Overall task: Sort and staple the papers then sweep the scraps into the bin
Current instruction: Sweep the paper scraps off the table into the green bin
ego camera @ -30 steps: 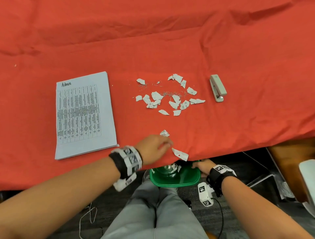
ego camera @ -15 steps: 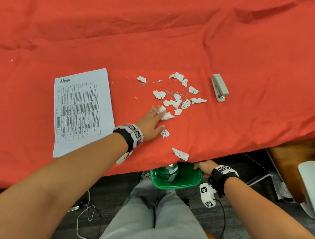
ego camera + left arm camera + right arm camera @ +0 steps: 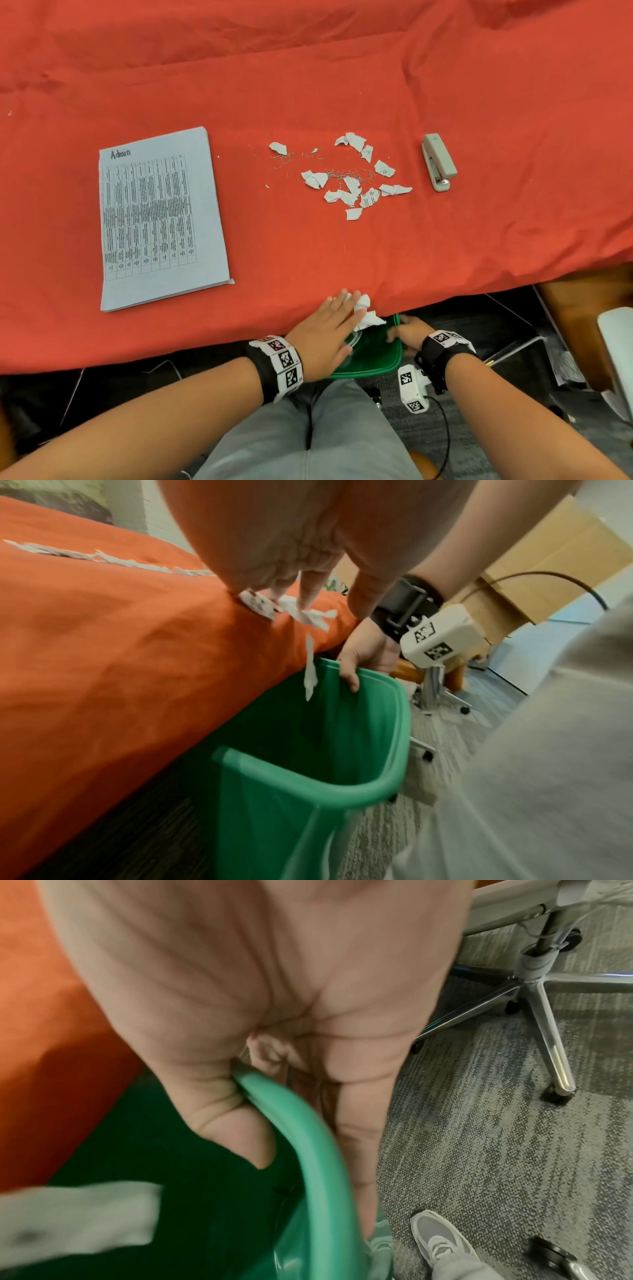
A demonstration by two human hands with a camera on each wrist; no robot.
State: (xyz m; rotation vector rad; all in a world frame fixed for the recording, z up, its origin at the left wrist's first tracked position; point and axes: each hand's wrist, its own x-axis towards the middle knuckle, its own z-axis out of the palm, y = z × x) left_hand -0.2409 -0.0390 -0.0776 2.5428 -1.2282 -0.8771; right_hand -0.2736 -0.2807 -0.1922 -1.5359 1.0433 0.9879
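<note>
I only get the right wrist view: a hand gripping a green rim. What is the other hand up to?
Observer: The left hand is at the table edge, with flat fingers on paper scraps just above the green bin.
Operator: Is anything dropping in?
Observer: Yes, the left wrist view shows one scrap in the air at the bin's rim.
Operator: So is the table finished?
Observer: No, a cluster of scraps lies on the red cloth beside the stapler.

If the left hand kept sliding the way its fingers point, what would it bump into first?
The left hand points up and to the right across the red tablecloth. First it meets the paper scraps already at its fingers on the table edge. Beyond those, the cloth looks bare for a stretch; depth is hard to judge.
</note>
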